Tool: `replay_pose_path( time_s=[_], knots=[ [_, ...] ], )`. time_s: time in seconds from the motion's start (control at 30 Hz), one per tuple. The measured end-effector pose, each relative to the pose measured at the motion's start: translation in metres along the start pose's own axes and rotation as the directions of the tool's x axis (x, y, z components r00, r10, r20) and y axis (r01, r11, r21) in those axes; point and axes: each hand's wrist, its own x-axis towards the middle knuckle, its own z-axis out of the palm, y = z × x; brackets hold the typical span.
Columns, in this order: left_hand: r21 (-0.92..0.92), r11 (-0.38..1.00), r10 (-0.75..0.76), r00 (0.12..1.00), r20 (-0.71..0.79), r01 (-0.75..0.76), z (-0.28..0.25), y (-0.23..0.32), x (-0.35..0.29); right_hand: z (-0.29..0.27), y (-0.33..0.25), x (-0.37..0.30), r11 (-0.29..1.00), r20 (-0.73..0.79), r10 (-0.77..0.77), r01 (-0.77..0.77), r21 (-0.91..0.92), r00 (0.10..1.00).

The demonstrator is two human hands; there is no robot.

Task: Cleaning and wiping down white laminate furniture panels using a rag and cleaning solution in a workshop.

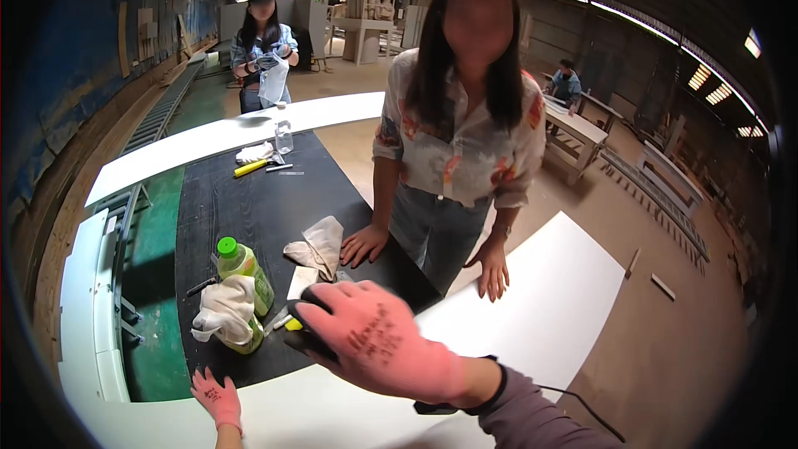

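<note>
My left hand [218, 399], in a pink glove, rests at the white panel's near left edge with its fingers spread. My right hand [378, 339], in a pink glove with black fingers and handwriting on the back, is raised over the near part of the black board [258, 212]. Its fingers are apart and bent; the palm side is hidden. Just past the fingertips shows a yellow piece [293, 324], partly covered by the hand. A green-capped bottle [241, 266] and a cloth-draped green bottle [249, 339] stand to the left.
A person [457, 125] leans both hands by the board. Close by lie a crumpled cloth [320, 245] and a pale block [302, 283]. Farther off are a yellow-handled tool [250, 168], a clear bottle [284, 135] and another person [264, 54] holding a plastic bag. A white panel [532, 299] extends right.
</note>
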Motion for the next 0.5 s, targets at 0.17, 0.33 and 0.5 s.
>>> replay_pose_path(
  time_s=[0.17,0.33,0.5],
  knots=[
    [0.107,0.991,-0.076,0.997,0.015,0.074,-0.006,-0.027,-0.004,-0.112,-0.063,-0.022,0.996,-0.026,-0.013,0.011,-0.084,1.000],
    [0.111,0.994,0.005,1.000,-0.030,-0.001,0.003,-0.004,0.005,-0.176,-0.092,-0.036,0.978,0.012,0.068,-0.065,-0.196,0.998],
    [0.149,0.989,0.030,0.997,-0.066,-0.020,0.022,-0.026,0.010,-0.220,-0.130,-0.149,0.959,0.069,0.087,-0.064,-0.277,0.994]
  ],
)
